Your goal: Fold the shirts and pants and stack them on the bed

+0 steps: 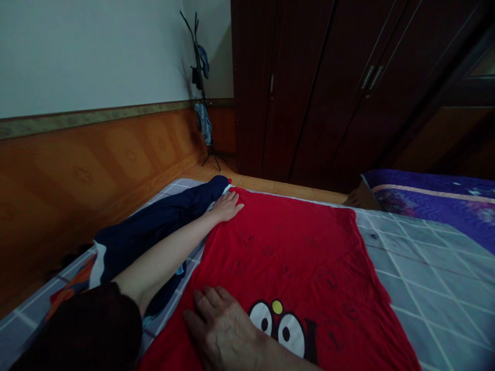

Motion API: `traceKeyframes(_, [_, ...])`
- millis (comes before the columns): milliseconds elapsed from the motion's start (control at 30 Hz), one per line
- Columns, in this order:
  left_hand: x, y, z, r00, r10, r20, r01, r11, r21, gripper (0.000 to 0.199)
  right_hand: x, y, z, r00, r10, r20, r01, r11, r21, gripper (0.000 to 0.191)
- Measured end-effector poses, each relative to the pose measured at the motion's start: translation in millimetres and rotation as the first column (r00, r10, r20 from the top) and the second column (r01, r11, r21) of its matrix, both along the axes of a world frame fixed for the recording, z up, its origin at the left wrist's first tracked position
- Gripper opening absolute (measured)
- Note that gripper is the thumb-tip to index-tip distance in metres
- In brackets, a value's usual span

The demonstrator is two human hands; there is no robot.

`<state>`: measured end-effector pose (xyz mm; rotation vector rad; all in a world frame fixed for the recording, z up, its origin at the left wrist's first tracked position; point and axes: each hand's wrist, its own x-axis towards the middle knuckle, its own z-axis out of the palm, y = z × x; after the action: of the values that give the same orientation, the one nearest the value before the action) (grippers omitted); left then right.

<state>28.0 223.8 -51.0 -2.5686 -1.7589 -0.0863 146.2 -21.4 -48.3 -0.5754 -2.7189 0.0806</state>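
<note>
A red garment (286, 242), probably a T-shirt, lies spread flat with a few wrinkles. Printed on its near part are two cartoon eyes with a yellow dot; faint dark marks dot the cloth around them. My left hand (227, 207) rests palm down at its far left corner, fingers stretched out. Nearer to me, my right hand (222, 327) lies flat on the red cloth by its left edge, left of the printed eyes, and partly covers the print's side. Neither hand grasps anything visible. The lower part of the garment runs out of view.
Dark blue clothing (143, 232) lies crumpled left of the red garment, partly behind my left arm. Beneath is a grey checked bedsheet (417, 268). A purple quilted cover (436, 193) is at the right. Beyond stand a dark wardrobe (301, 93) and a coat rack (201, 85).
</note>
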Motion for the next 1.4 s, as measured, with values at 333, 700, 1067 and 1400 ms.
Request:
traceKeyframes(333, [-6.0,24.7,15.6,0.998,0.05,0.024,-0.049,0.999,-0.009,0.061,6.0,0.8,6.2,1.0,0.005,-0.002,-0.005,1.0,-0.009,0.02])
traceKeyframes(700, [-55.8,-89.4,20.9,0.987,-0.157,-0.026,0.156,0.987,-0.038,0.054,5.7,-4.3,10.1,0.999,0.05,0.008,-0.05,0.998,0.036,0.012])
traceKeyframes(1067, [-73.0,-181.1,39.8,0.986,0.144,0.084,-0.122,0.967,-0.224,0.02,0.7,-6.6,10.3,0.998,0.024,0.051,-0.024,1.0,-0.012,0.008])
traceKeyframes(1400, [-64.9,-201.7,43.5,0.994,-0.029,0.101,0.033,0.999,-0.035,0.029,0.1,-7.8,9.3,0.999,0.013,0.053,-0.01,0.999,-0.051,0.003])
